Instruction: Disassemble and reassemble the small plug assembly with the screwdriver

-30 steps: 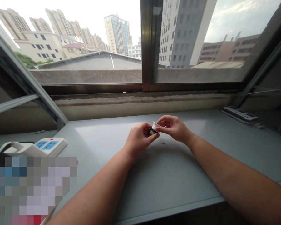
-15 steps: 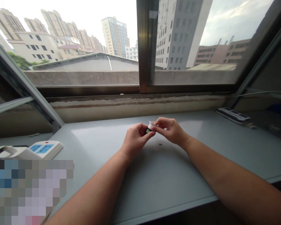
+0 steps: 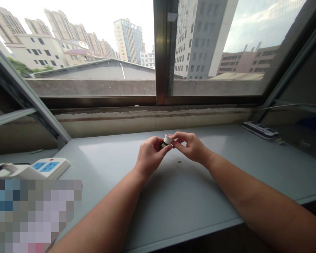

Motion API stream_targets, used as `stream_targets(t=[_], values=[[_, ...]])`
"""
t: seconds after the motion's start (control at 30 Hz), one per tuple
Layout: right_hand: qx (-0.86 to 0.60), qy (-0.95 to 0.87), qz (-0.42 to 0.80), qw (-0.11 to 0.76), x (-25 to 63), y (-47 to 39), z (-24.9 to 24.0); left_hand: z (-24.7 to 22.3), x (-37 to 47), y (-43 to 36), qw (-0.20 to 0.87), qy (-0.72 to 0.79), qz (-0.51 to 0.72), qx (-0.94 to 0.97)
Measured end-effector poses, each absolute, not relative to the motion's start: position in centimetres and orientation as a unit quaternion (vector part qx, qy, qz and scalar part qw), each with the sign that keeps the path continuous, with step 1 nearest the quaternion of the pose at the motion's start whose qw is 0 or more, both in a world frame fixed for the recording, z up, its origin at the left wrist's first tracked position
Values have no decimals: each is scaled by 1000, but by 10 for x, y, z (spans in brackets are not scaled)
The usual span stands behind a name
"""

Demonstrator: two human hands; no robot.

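Note:
My left hand [image 3: 150,154] is closed around a small object with a white flared top [image 3: 168,140] and a dark green lower part [image 3: 163,144]. It looks like a little bottle with a white cap, but the fingers cover much of it. From the right, the thumb and fingers of my right hand [image 3: 191,146] pinch at the edge of the white top. Both hands are held above the grey-blue table [image 3: 189,207]. Below them on the tabletop lies a tiny dark scrap [image 3: 179,162].
At the left stands a white power strip [image 3: 58,169] with blue sockets and a plugged-in white adapter [image 3: 22,172]. Another power strip [image 3: 260,130] lies at the back right. Metal frame bars [image 3: 46,109] slant up at the left, and a window with a dark post [image 3: 160,52] rises behind.
The small object has tilted slightly and shifted a little left between the fingers, showing more of its white top. The right fingers have moved slightly at its edge.

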State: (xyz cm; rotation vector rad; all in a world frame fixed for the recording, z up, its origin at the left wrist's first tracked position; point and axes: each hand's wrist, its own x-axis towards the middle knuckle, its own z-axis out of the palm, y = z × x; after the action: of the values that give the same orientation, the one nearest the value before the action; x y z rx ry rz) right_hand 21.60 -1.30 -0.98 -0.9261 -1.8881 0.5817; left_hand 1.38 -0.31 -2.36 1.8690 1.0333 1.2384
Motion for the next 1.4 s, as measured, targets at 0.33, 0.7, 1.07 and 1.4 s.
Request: stream_targets(t=[0.33, 0.7, 1.07, 1.4], values=[[-331, -804, 196, 453, 217, -14, -9, -24, 12, -2, 318, 345, 479, 742], [-406, -756, 218, 464, 232, -24, 4, -14, 10, -4, 355, 330, 443, 755], [-479, -830, 245, 143, 238, -23, 3, -17, 1, 8, 295, 322, 439, 786], [-497, -831, 205, 142, 234, -22, -3, -22, 5, 7, 292, 315, 450, 783]])
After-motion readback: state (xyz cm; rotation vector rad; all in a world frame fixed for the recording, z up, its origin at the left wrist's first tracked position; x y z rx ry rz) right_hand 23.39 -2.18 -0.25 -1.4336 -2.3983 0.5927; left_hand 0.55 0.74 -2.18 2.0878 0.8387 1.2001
